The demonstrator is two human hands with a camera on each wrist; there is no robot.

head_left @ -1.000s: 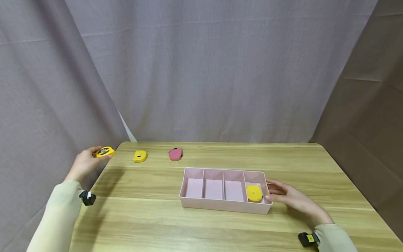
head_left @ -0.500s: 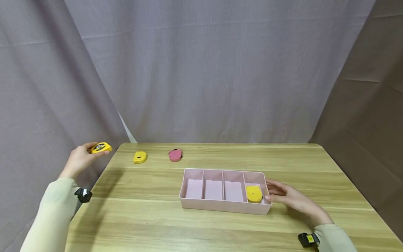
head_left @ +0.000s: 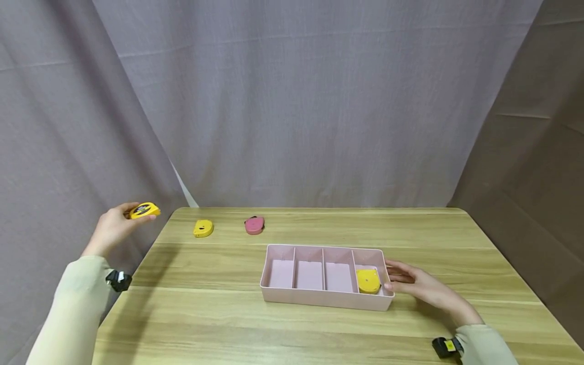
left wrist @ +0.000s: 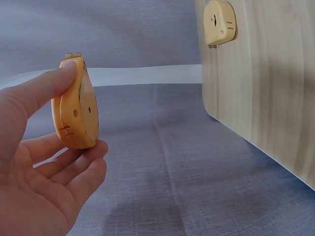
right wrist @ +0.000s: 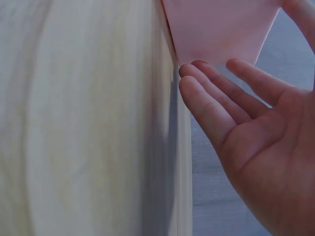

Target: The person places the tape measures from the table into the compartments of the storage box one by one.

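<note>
Fingers of my left hand (head_left: 113, 226) pinch a yellow tape (head_left: 144, 210) off the bench's (head_left: 292, 324) left edge, thumb on top, fingertips under. Just right of them lie a second yellow tape (head_left: 203, 228) and a pink tape (head_left: 254, 224). My right hand (head_left: 422, 287) rests with straight fingers against the tray's (head_left: 319, 299) right end; inside it, beside those fingers, sits another yellow tape (head_left: 368, 280).
</note>
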